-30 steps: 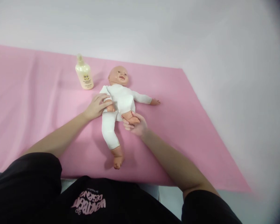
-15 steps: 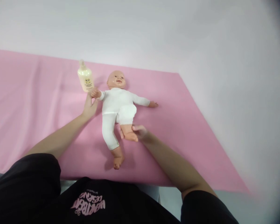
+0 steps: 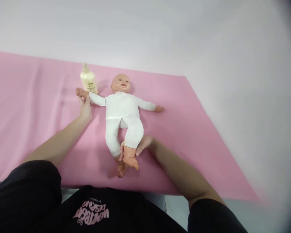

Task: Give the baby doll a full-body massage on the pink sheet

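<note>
A bald baby doll [image 3: 122, 105] with a white cloth body lies on its back, head away from me. My left hand [image 3: 85, 108] grips the doll's arm at the wrist, on the left of the view, and holds it stretched out sideways. My right hand [image 3: 143, 144] is wrapped round the lower leg on the right side of the view, its fingers showing between the two legs. That leg's bare foot [image 3: 131, 161] overlaps the other foot [image 3: 120, 170]. The doll's other arm [image 3: 147, 105] rests spread out on the cloth.
A pale yellow pump bottle [image 3: 89, 79] stands just behind the doll's outstretched arm, close to my left hand. Pink cloth [image 3: 179, 129] covers the table, with its edges at the back and right. A white surface [image 3: 232, 64] lies beyond.
My left hand has moved left, drawing the doll's bent arm out straight. My right hand has come toward me, and the raised, bent leg is now stretched down.
</note>
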Demonstrator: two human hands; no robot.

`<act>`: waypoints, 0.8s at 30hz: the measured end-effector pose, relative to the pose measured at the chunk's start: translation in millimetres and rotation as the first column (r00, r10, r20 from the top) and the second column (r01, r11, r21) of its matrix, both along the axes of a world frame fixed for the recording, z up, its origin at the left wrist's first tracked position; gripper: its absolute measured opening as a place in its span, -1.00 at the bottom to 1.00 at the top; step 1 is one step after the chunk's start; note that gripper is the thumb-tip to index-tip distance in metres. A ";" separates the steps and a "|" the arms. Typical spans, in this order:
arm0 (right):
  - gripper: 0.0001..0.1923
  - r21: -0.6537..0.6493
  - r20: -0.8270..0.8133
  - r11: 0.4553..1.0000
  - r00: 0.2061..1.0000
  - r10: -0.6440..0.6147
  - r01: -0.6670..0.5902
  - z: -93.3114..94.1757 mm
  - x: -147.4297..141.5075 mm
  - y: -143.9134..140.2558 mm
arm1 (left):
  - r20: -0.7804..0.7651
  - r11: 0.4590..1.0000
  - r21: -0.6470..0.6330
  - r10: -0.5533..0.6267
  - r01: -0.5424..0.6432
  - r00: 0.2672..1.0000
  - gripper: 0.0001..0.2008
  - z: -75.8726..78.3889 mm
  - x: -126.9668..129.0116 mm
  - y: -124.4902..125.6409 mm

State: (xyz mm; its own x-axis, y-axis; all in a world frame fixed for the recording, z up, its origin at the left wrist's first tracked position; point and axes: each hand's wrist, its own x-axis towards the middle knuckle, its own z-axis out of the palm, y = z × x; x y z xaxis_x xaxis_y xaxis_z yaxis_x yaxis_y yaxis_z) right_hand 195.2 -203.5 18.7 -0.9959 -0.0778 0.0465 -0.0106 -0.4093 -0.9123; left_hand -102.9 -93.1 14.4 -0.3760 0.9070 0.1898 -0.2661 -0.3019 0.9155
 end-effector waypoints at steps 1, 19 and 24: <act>-0.33 -0.013 -0.014 0.999 0.999 0.042 -0.043 -1.8 -0.2 -0.5 | -0.051 0.999 0.048 -0.024 0.026 0.998 -0.37 -1.6 0.5 -0.7; -0.38 -0.441 0.193 0.484 0.606 -0.772 0.756 6.4 2.1 2.7 | -0.961 0.801 0.232 0.100 0.552 0.258 -0.70 -5.1 19.5 -23.6; -0.41 -0.396 0.251 0.446 0.562 -0.788 0.803 3.6 0.4 3.6 | -0.970 0.807 0.188 0.063 0.559 0.234 -0.72 -7.0 20.6 -23.3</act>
